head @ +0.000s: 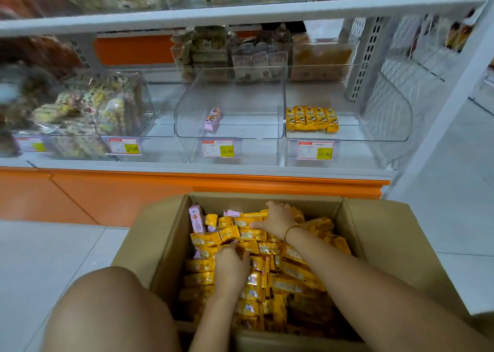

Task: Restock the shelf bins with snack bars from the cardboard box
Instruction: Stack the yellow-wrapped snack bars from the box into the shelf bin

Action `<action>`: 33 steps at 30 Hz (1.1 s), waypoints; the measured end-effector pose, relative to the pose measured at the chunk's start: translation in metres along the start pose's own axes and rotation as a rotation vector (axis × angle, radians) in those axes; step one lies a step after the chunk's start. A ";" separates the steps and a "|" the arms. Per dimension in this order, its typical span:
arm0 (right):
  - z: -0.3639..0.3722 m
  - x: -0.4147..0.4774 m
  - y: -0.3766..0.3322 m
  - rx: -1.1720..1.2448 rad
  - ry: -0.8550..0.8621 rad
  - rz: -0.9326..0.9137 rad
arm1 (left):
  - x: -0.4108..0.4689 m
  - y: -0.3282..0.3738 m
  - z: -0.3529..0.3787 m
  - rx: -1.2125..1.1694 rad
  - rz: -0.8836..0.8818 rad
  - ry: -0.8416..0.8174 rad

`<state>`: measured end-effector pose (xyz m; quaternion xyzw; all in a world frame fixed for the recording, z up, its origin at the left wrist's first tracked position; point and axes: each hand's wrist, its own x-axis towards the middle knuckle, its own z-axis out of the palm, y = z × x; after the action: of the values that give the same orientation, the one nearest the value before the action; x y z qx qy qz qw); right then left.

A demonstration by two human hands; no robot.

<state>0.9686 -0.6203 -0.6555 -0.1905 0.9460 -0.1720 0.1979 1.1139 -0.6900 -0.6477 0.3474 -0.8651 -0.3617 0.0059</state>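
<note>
An open cardboard box (149, 244) on the floor is full of yellow snack bars (294, 274), with a few pink bars (196, 218) at its far left. My left hand (231, 267) is down in the pile, fingers curled round yellow bars. My right hand (278, 216) reaches to the far side of the box, its fingers curled over yellow bars there. On the shelf, the right clear bin (347, 135) holds a short row of yellow bars (311, 119). The middle clear bin (230, 132) holds a few pink bars (213, 120).
The left bin (88, 116) is packed with mixed wrapped snacks. Price tags (217, 148) hang on the bin fronts. An orange plinth (187, 183) runs under the shelf. My knee (107, 311) is beside the box at lower left. White tiled floor (53, 250) surrounds it.
</note>
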 end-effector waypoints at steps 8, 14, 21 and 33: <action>0.006 0.002 -0.032 -0.128 -0.011 -0.011 | 0.000 -0.005 -0.011 -0.189 -0.124 -0.030; -0.057 -0.032 -0.018 -0.072 -0.022 -0.154 | -0.002 0.014 -0.028 -0.641 -0.175 -0.085; -0.118 -0.106 -0.008 -0.003 0.151 -0.405 | -0.019 0.059 -0.052 -1.411 -0.203 -0.433; -0.145 -0.134 0.011 0.697 -0.056 -0.334 | -0.030 0.072 -0.062 -1.436 0.044 -0.518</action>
<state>1.0150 -0.5173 -0.4936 -0.2681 0.7810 -0.5076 0.2459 1.1101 -0.6746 -0.5488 0.1452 -0.3978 -0.9052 0.0345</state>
